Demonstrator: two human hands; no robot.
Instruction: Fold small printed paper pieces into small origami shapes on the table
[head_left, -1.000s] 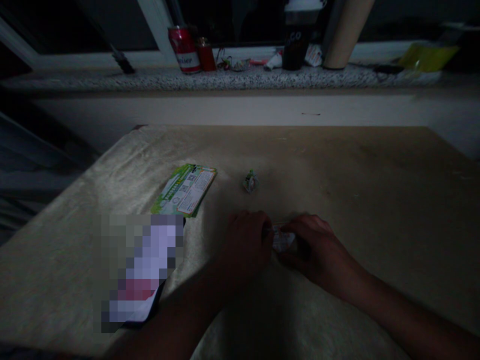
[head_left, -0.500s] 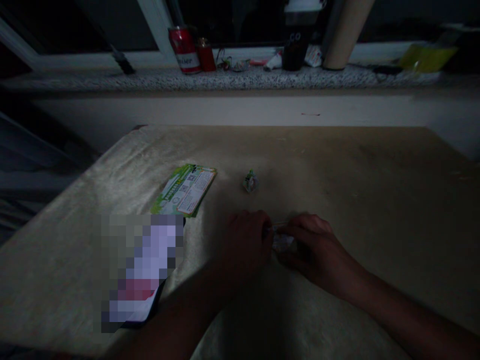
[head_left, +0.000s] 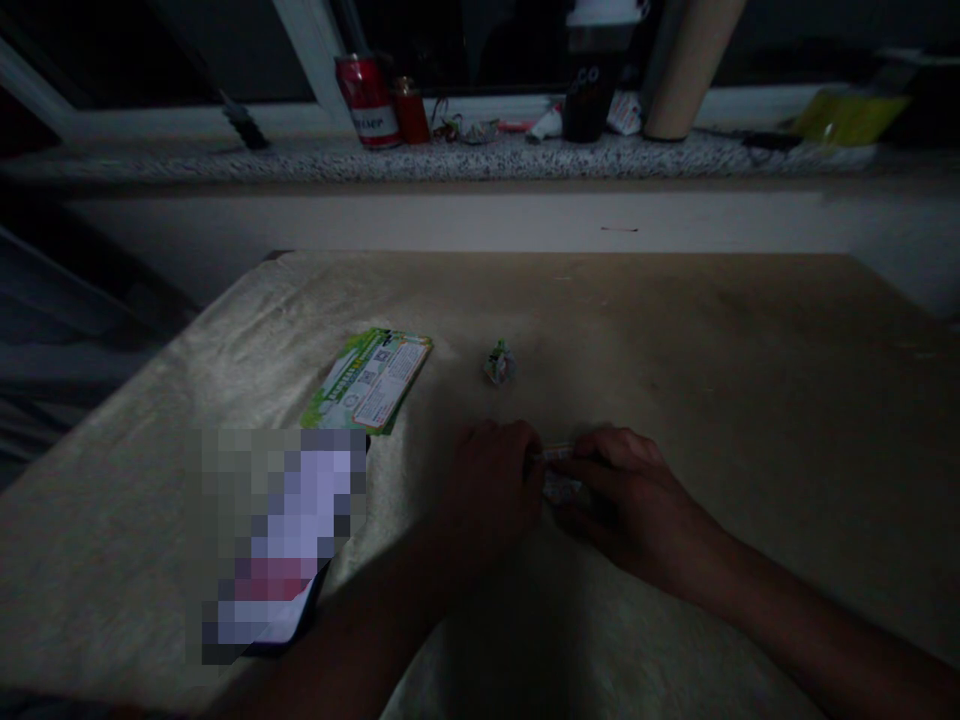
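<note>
My left hand (head_left: 491, 480) and my right hand (head_left: 626, 495) meet over the beige cloth-covered table (head_left: 675, 340). Both pinch a small piece of printed paper (head_left: 559, 482) between their fingertips; only a sliver of it shows. A tiny folded paper figure (head_left: 499, 363) with green print lies on the cloth just beyond my hands. A green and white printed leaflet (head_left: 369, 378) lies flat to the left.
A blurred-out flat object (head_left: 281, 535) lies near the front left. On the speckled stone ledge (head_left: 450, 158) behind the table stand a red can (head_left: 367, 98), a small red bottle (head_left: 412, 108), a dark cup (head_left: 589, 85), a cardboard tube (head_left: 686, 65) and yellow packaging (head_left: 847, 115).
My right fingers have closed further over the small paper, hiding more of it. The hands have stayed in the same place.
</note>
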